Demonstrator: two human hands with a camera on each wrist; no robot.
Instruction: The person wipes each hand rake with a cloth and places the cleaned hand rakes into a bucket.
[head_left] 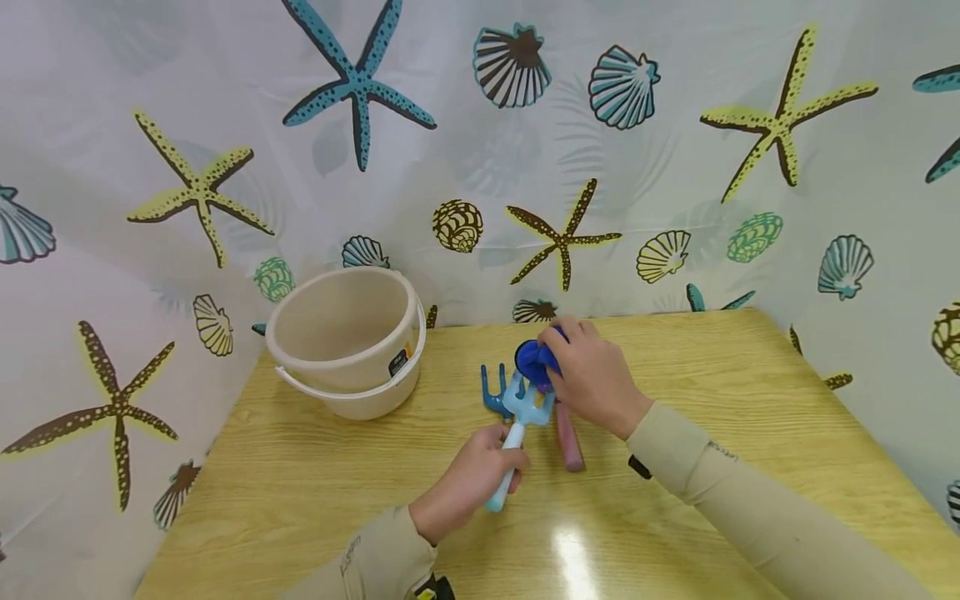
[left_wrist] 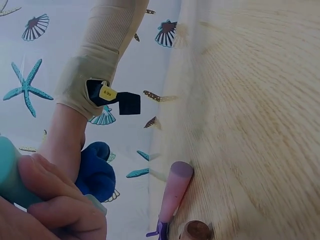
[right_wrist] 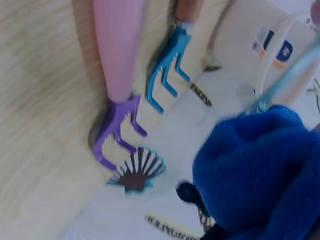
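My left hand [head_left: 480,471] grips the pale blue handle of a garden hand fork [head_left: 528,410], its tines tilted up and away from me. A bunched blue cloth [head_left: 532,364] is held in my right hand [head_left: 596,375], right at the fork's tines. In the right wrist view the cloth [right_wrist: 260,170] looks soft and fluffy. Below the hands on the table lies a small hand rake with a pink handle [head_left: 570,446] and purple tines [right_wrist: 116,125]. Beside it lies another hand rake with blue tines [head_left: 493,400] and a brown handle [right_wrist: 189,10].
A cream bucket [head_left: 360,367] with a white carrying handle stands at the back left of the wooden table [head_left: 712,375]. Behind the table hangs a white curtain [head_left: 450,142] printed with starfish and shells, continuing along both sides.
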